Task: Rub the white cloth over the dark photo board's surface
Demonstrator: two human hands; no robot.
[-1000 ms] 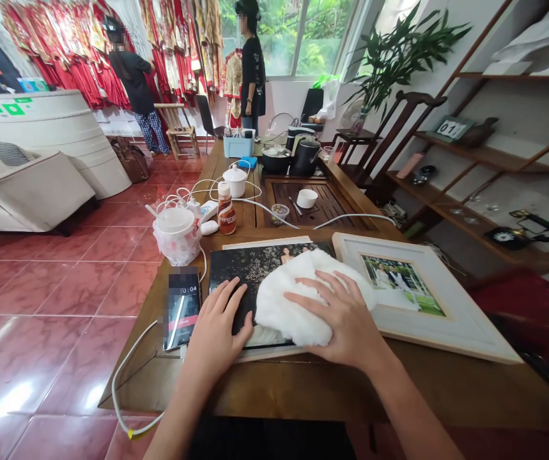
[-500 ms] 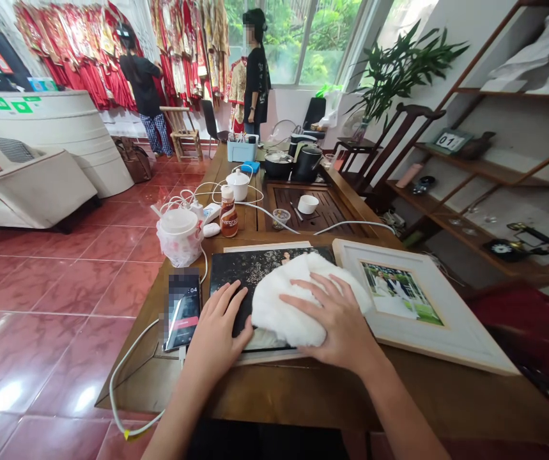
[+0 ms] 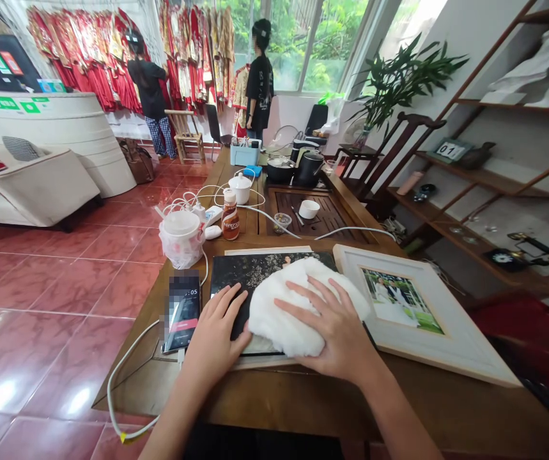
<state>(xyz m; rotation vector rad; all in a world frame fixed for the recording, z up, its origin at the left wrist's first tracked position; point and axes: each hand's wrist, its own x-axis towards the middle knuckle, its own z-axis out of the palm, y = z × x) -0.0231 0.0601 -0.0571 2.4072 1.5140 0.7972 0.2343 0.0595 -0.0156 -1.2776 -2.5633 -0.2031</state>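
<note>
A framed photo print (image 3: 226, 271) with a dark picture lies flat on the wooden table in front of me. My left hand (image 3: 219, 322) rests on its left part, fingers stretched out and the thumb by the cloth's edge. A fluffy white cloth (image 3: 274, 306) covers much of the print's middle and right side. Spread over the cloth is my right hand (image 3: 334, 326), its palm down and fingers apart, pressing on it. The lower part of the print under the cloth is hidden.
A white-framed wedding photo (image 3: 401, 300) lies at the right. Left of the print are a phone (image 3: 183, 319) on a cable and a bagged white tub (image 3: 181, 236). A brown bottle (image 3: 231, 217) and white cup (image 3: 309, 209) stand farther back. Two people stand near the clothes racks.
My right hand and the cloth have shifted slightly left and towards me over the print. The left hand keeps its place. The camera view has tilted slightly.
</note>
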